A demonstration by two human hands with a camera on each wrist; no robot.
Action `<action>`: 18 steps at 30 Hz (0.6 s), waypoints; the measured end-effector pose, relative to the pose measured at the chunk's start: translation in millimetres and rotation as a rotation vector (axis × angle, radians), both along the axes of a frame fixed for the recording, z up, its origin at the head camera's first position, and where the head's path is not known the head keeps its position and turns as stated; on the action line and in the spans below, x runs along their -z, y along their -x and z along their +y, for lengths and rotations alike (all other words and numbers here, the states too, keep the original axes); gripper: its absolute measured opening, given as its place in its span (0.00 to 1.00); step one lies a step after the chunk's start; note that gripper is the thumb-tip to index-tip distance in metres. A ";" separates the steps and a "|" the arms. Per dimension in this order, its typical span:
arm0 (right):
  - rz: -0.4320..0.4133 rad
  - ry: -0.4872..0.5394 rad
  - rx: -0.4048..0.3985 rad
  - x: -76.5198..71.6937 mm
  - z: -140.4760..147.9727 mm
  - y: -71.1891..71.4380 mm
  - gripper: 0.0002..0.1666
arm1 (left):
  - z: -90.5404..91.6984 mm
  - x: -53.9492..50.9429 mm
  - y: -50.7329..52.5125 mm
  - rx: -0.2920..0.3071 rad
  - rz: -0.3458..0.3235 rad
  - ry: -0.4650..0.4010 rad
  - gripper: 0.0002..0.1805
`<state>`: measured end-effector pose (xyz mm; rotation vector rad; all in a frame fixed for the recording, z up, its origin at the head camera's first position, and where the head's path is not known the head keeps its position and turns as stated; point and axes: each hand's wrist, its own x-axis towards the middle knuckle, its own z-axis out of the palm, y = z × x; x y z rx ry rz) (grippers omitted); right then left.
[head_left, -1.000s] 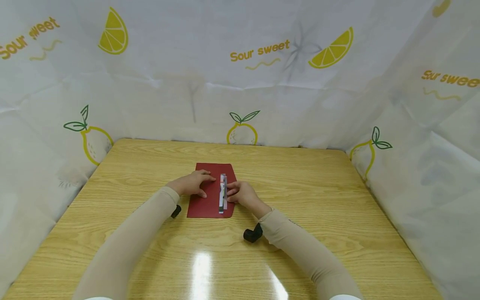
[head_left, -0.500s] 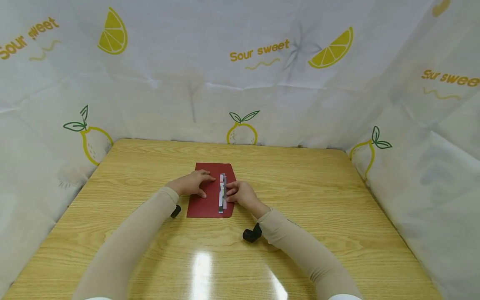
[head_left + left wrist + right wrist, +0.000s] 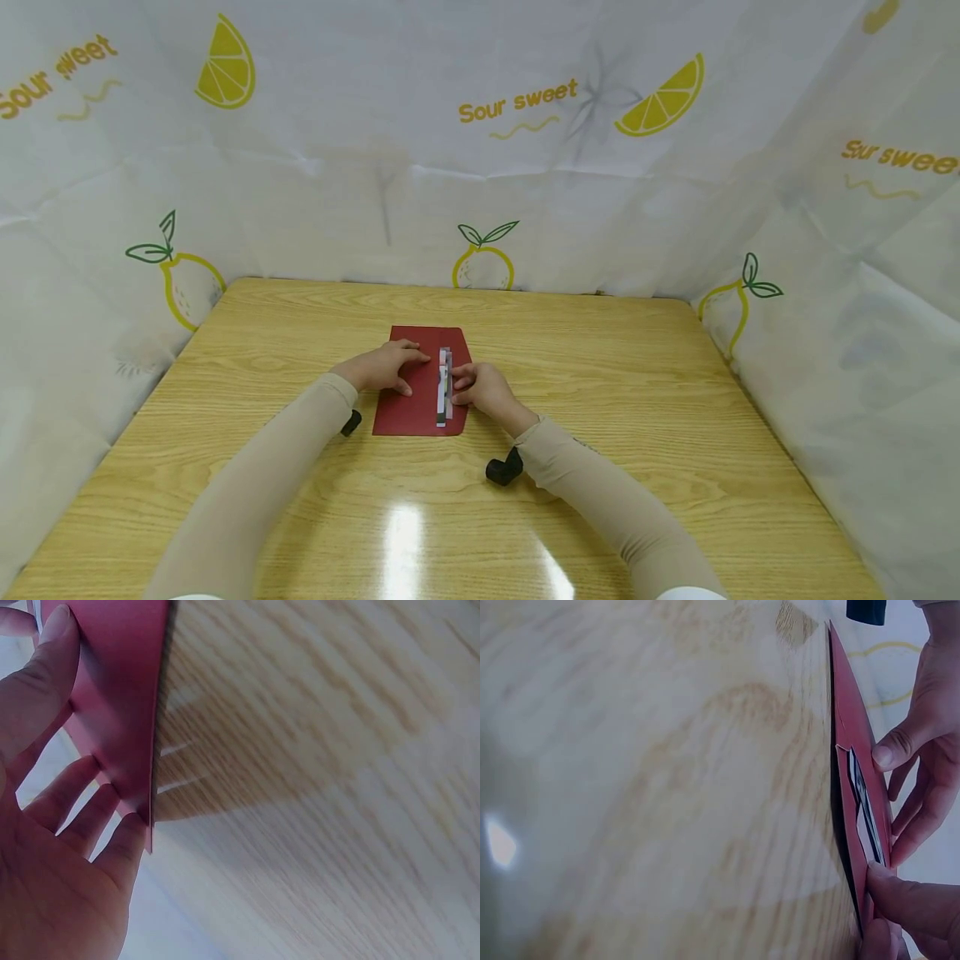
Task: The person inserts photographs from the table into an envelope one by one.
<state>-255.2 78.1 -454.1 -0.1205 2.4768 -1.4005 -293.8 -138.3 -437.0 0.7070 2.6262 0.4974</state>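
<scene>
A red envelope [image 3: 411, 415] lies flat on the wooden table, its flap side toward the right. Out of its opening shows a narrow strip of printed paper [image 3: 441, 408], white with dark and coloured patches; the rest of the paper is hidden inside. My left hand [image 3: 384, 367] rests on the envelope's left part with fingers spread. At the opening, my right hand [image 3: 489, 390] pinches the paper's right edge between thumb and fingers. The right wrist view shows the thumb [image 3: 885, 881] on the paper's edge, near the raised flap.
The wooden table [image 3: 637, 375] extends around the envelope on all sides. A white curtain [image 3: 337, 192] with lemon prints stands behind and beside it. Black wrist-camera parts [image 3: 504, 468] protrude below the right wrist.
Very little differs. Both hands keep their places on the envelope, and the strip of printed paper shifts only slightly at the opening.
</scene>
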 end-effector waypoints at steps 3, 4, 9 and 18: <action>-0.003 0.005 0.001 0.0 -0.4 0.4 0.25 | -0.6 -0.6 -0.3 -0.001 0.000 0.001 0.35; -0.003 0.006 0.001 -0.1 -0.4 0.4 0.25 | -0.6 -0.8 -0.2 0.000 0.001 0.001 0.35; -0.009 0.015 0.004 -1.7 -0.3 -0.3 0.26 | -1.1 -1.0 -0.1 0.001 0.003 -0.001 0.35; -0.057 0.057 0.021 -4.3 0.6 -0.3 0.26 | -0.6 -0.2 0.6 0.007 0.004 0.006 0.35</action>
